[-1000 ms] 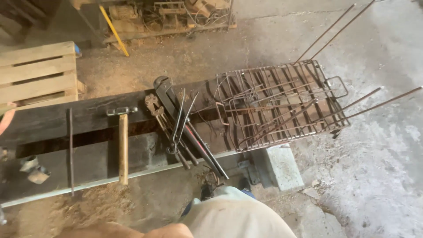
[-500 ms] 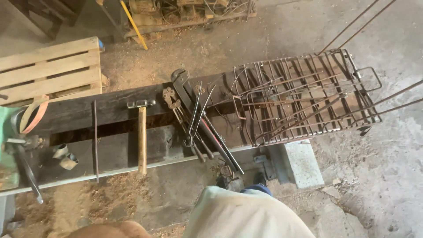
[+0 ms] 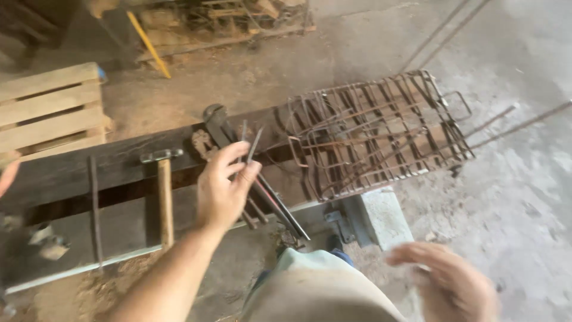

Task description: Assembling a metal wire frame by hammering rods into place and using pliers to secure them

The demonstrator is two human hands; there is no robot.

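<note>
Left hand (image 3: 221,191) pinching thin rods (image 3: 250,143) among bench (image 3: 119,164) tools, not yet lifted; right hand (image 3: 450,280) blurred, open, empty; stirrup stack (image 3: 375,137) untouched.

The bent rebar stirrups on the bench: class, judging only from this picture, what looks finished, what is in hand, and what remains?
Done: a stack of bent rebar stirrups lies on the bench. In hand: the left hand is on thin metal rods beside the pipe wrench; the right hand is blurred, apparently empty. Left: straight bars remain unbent; the hammer lies untouched.
</note>
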